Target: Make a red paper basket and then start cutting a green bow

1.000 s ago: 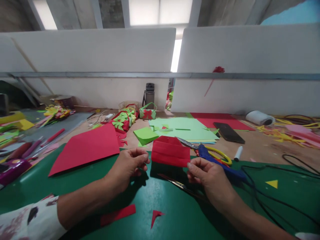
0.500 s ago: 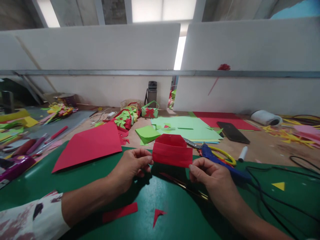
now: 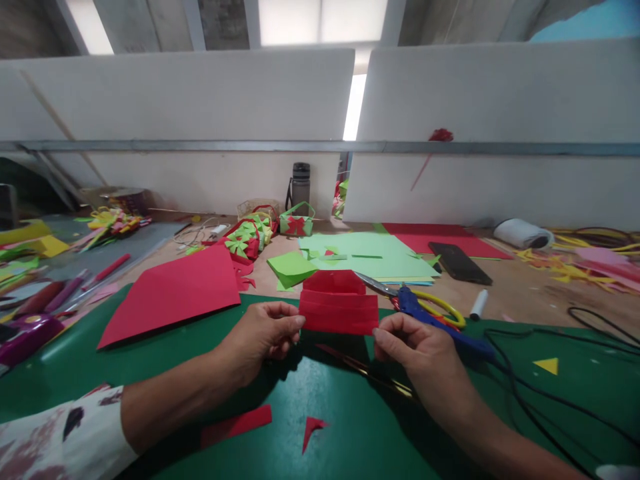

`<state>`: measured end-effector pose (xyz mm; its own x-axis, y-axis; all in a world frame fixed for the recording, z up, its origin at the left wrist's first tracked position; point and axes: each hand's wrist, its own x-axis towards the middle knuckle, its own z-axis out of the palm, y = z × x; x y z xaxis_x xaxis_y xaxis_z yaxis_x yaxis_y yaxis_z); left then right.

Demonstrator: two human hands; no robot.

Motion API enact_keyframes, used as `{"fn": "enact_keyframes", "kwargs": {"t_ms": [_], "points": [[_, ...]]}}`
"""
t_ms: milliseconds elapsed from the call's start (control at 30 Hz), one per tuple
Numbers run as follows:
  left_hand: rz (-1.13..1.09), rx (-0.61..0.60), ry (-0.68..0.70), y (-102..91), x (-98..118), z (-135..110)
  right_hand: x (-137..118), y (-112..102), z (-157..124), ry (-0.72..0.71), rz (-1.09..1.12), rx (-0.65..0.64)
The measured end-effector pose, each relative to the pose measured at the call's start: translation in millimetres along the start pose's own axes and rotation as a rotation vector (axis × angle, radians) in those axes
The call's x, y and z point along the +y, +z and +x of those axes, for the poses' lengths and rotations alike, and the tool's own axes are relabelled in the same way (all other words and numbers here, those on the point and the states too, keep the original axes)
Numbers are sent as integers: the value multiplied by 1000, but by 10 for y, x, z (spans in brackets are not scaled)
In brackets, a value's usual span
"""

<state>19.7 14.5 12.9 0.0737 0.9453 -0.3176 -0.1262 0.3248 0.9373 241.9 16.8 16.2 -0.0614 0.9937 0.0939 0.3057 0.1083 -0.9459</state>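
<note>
A small folded red paper piece [image 3: 339, 315], with an angled flap standing at its back, is held up above the green mat [image 3: 280, 460]. My left hand [image 3: 270, 331] pinches its left edge between thumb and fingers. At the lower right corner, my right hand [image 3: 417, 343] pinches it too. Below the paper, a thin gold-coloured tool [image 3: 373, 375] lies on the mat, partly in shadow. Closer to me rest a red paper strip [image 3: 237, 425] and a small pointed red scrap [image 3: 312, 432].
Scissors with yellow handles [image 3: 440, 308] and a blue glue gun [image 3: 443, 327] with a black cable lie right. A large red sheet [image 3: 175, 293] is left, light green sheets [image 3: 365, 250] behind. Further right are a phone [image 3: 460, 263] and a white marker [image 3: 479, 304]. A bottle [image 3: 301, 183] stands behind.
The whole view has shifted slightly, so everything appears a little further left. Both hands keep hold of the red paper, which now faces me a bit more squarely.
</note>
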Motion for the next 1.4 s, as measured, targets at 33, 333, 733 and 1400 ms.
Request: {"fn": "enact_keyframes", "kwargs": {"t_ms": [33,333,733,1400], "points": [[9,-4,-7,2,2,-1,-6,-1,-1,-1,-1,1],[16,-47,-10,19,-10,-55,-18,-38,3,-1,-71,6],[-93,-79,7,10,-10,-15,69,-20,25,-8,-131,-51],[326,49,245,-293,-15,-124,36,-160,15,-285,-1132,-352]]}}
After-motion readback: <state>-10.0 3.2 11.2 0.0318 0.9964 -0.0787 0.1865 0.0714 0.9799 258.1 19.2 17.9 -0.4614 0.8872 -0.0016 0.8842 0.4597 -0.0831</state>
